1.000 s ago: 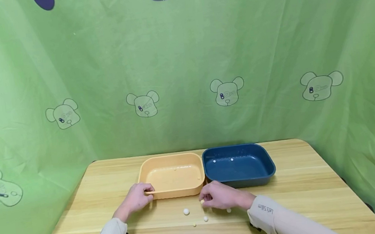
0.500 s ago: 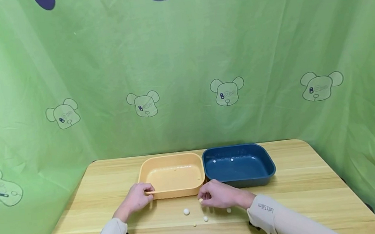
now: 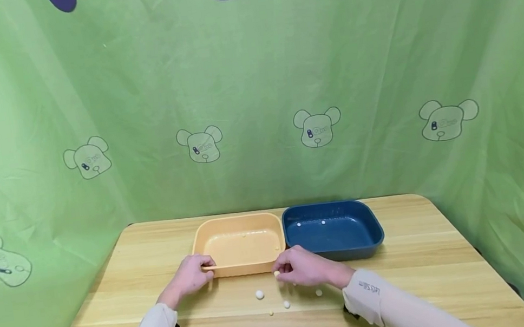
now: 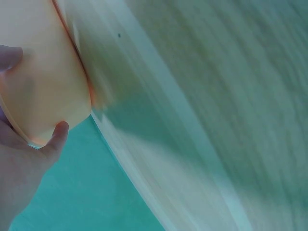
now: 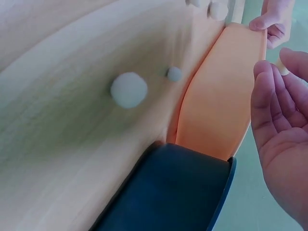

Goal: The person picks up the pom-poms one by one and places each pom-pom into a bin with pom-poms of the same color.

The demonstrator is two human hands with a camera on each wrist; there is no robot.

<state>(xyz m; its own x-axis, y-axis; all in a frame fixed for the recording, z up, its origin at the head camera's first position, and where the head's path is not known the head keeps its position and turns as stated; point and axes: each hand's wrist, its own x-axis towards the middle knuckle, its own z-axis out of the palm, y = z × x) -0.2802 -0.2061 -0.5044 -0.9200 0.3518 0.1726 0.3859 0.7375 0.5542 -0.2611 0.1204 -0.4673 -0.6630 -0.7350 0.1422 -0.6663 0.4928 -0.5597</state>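
Note:
My left hand (image 3: 190, 276) grips the near left rim of an orange plastic bin (image 3: 245, 269), thumb on the outer wall and fingers over the edge. A small pale yellow ball (image 3: 277, 274) is pinched between the thumb and fingertips of my right hand (image 3: 306, 267). That hand is just in front of the bin's near right corner, above the table. In the right wrist view the ball (image 5: 282, 67) shows only partly between the fingers. Two tiny yellowish balls lie inside the orange bin. Beside it on the right is a navy blue bin (image 3: 356, 254) with two small white balls inside.
On the table in front of the bins lie a larger white ball (image 3: 259, 294), smaller white balls (image 3: 286, 304) and a tiny yellow ball (image 3: 271, 313). One white ball (image 3: 319, 293) is below my right wrist. A green curtain (image 3: 264, 179) hangs behind the table.
My right hand has risen slightly and moved left toward the orange bin's corner, carrying the yellow ball. A small white ball now shows beneath it. The left hand stays on the rim.

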